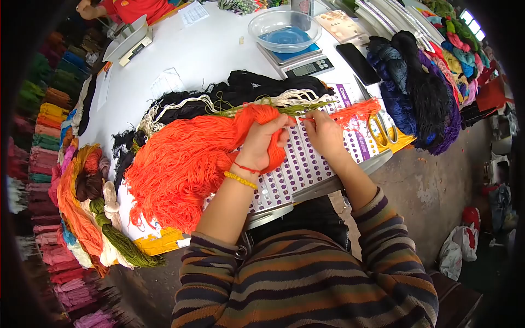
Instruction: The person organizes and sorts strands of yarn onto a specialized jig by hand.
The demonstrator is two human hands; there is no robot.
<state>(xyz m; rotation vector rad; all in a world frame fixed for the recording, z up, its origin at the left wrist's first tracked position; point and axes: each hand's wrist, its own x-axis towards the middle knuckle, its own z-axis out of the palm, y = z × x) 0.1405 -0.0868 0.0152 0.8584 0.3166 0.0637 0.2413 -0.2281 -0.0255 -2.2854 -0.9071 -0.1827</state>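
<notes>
Both hands [290,139] on orange yarn [186,164].

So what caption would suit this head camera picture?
Both hands, left and right, draw strands from an orange yarn hank over a colour chart.

On the table [219,49], a big skein of yarn [180,164] lies at the near edge, left of the sample card [306,164], which rests at the near edge's middle. The left hand [261,146] and right hand [324,133] sit over that card, both touching the yarn. Scissors [380,126] lie on the card's right end. Behind them stands a scale [298,60] with a bowl [284,30] on it. Another yarn bundle [415,93] lies at the right edge; more skeins [90,208] lie at the near left corner.
</notes>
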